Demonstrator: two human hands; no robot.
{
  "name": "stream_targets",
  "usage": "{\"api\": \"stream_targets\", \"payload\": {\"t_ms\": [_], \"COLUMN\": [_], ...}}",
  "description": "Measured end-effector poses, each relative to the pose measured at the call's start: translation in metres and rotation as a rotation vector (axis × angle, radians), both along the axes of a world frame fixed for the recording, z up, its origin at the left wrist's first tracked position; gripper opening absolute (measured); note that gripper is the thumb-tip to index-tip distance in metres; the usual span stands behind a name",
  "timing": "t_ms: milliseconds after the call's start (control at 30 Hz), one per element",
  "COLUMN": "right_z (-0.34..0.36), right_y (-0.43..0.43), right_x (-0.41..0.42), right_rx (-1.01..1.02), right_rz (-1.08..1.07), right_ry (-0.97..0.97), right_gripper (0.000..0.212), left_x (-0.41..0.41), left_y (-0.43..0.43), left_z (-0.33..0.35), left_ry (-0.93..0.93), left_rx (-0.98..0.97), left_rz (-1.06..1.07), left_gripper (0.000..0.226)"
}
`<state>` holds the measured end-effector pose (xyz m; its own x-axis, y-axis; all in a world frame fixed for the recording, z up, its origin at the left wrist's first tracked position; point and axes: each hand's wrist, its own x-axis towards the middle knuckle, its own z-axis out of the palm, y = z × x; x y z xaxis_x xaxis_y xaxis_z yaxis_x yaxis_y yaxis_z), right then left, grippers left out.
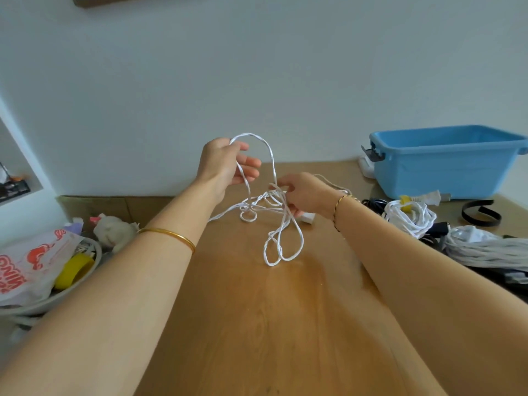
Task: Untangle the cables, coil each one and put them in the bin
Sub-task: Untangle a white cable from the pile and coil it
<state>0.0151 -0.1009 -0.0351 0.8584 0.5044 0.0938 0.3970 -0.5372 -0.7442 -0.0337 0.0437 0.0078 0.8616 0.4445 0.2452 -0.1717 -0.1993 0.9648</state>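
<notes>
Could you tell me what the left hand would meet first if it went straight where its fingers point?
The left hand would probably meet the descending strand of the thin white braided cable it holds; depth is unclear.

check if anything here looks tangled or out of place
Yes: the white cable between the hands is knotted, its loops crossing above the table. The left hand holds one loop up; the right hand grips the tangle. More cables lie heaped at the right, in front of the blue bin rather than in it.
</notes>
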Motion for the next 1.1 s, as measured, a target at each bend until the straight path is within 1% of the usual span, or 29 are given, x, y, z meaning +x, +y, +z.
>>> {"api": "stream_targets", "payload": {"t_ms": [33,67,100,133,200,233,300,367,400,433,533,567,600,633,667,733,767,833,867,900,967,1033,1100], "right_z": [-0.004,-0.007,-0.009,-0.011,-0.011,-0.010,-0.004,0.006,0.012,0.018,0.033,0.037,0.039,0.041,0.043,0.045,0.045,0.045,0.045,0.044,0.043,0.042,0.041], "right_y": [0.001,0.003,0.004,0.006,0.008,0.009,0.007,0.002,-0.002,-0.006,-0.012,-0.012,-0.012,-0.011,-0.011,-0.012,-0.014,-0.017,-0.018,-0.018,-0.016,-0.013,-0.010], "right_x": [0.000,0.000,-0.001,0.000,0.003,0.006,0.011,0.018,0.021,0.022,0.022,0.020,0.019,0.019,0.019,0.020,0.020,0.019,0.018,0.017,0.013,0.008,0.005], "right_rx": [0.084,0.191,0.310,0.430,0.614,0.670,0.742,0.780,0.780,0.770,0.719,0.657,0.573,0.484,0.425,0.408,0.428,0.459,0.468,0.473,0.495,0.548,0.623], "right_rz": [-0.006,-0.023,-0.045,-0.059,-0.055,-0.061,-0.130,-0.197,-0.196,-0.174,-0.047,-0.033,-0.039,-0.054,-0.058,-0.037,-0.019,0.016,0.031,0.044,0.069,0.086,0.073], "right_ry": [0.129,0.264,0.403,0.536,0.719,0.755,0.707,0.573,0.518,0.475,0.420,0.382,0.304,0.199,0.098,-0.066,-0.126,-0.222,-0.258,-0.290,-0.328,-0.328,-0.293], "right_gripper": [0.036,0.029,0.021,0.019,0.025,0.029,0.031,0.018,0.010,0.006,0.026,0.028,0.025,0.017,0.011,0.017,0.018,0.019,0.020,0.021,0.021,0.021,0.021], "left_x": [-0.001,-0.003,-0.004,-0.006,-0.008,-0.009,-0.011,-0.010,-0.010,-0.011,-0.012,-0.012,-0.012,-0.011,-0.007,0.001,0.005,0.010,0.012,0.013,0.013,0.015,0.020], "left_y": [0.000,0.001,0.002,0.004,0.005,0.005,0.006,0.010,0.012,0.013,0.007,0.003,0.000,-0.001,0.000,0.005,0.007,0.010,0.011,0.010,0.004,-0.003,-0.008], "left_z": [0.001,0.002,0.003,0.004,0.004,0.004,-0.001,-0.011,-0.018,-0.024,-0.036,-0.036,-0.035,-0.034,-0.032,-0.027,-0.024,-0.017,-0.015,-0.014,-0.015,-0.020,-0.025], "left_ry": [-0.014,-0.022,-0.023,-0.016,0.018,0.053,0.166,0.302,0.379,0.468,0.754,0.817,0.848,0.846,0.809,0.647,0.532,0.295,0.198,0.129,0.100,0.105,0.082], "left_rx": [-0.004,-0.006,-0.009,-0.012,-0.028,-0.023,0.028,0.114,0.186,0.282,0.590,0.646,0.662,0.631,0.555,0.340,0.286,0.334,0.343,0.317,0.243,0.246,0.281], "left_rz": [-0.018,-0.046,-0.093,-0.165,-0.352,-0.435,-0.549,-0.605,-0.619,-0.637,-0.704,-0.701,-0.689,-0.674,-0.648,-0.521,-0.398,-0.110,-0.053,-0.091,-0.279,-0.359,-0.322], "left_gripper": [0.021,0.021,0.021,0.022,0.024,0.025,0.031,0.032,0.033,0.033,0.032,0.029,0.025,0.024,0.027,0.031,0.032,0.024,0.023,0.027,0.032,0.025,0.011]}}
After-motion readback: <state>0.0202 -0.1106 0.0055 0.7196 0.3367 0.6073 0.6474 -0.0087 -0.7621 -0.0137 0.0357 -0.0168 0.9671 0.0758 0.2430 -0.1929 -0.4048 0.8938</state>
